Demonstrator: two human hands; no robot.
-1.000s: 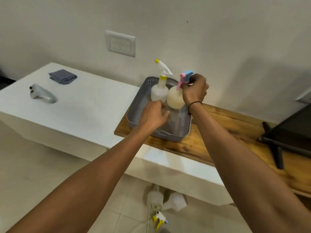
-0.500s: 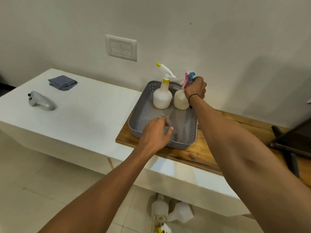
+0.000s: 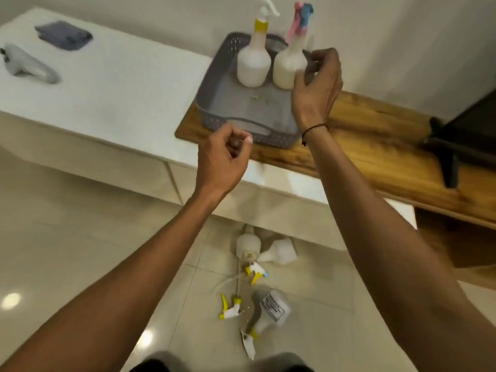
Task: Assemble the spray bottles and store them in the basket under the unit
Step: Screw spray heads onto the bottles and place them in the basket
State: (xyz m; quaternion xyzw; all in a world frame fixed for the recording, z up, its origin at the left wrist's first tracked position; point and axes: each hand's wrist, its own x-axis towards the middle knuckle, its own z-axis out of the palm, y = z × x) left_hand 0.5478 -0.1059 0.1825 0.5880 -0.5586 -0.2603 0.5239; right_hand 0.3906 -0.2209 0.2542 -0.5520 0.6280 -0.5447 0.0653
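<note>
A grey basket (image 3: 214, 84) sits on a wooden board, holding two upright assembled spray bottles at its far end: one with a yellow-and-white head (image 3: 253, 60) and one with a pink-and-blue head (image 3: 288, 63). My right hand (image 3: 316, 84) hovers just right of the pink-headed bottle, fingers apart and holding nothing. In front of the basket's near rim my left hand (image 3: 222, 159) is loosely curled and empty. On the floor below lie two headless bottles (image 3: 248, 244), a third bottle with a label (image 3: 271, 307), and loose yellow-and-white spray heads (image 3: 255, 272).
The wooden board (image 3: 375, 146) rests on a white unit (image 3: 107, 84). A grey cloth (image 3: 64, 36) and a grey controller (image 3: 26, 65) lie on the unit's left part. A black stand (image 3: 461, 140) stands at the right. Glossy floor tiles (image 3: 67, 251) stretch below.
My right hand has let go of the pink-headed bottle, which now stands in the basket. My left hand has drawn back from the basket. The view has tilted down toward the floor.
</note>
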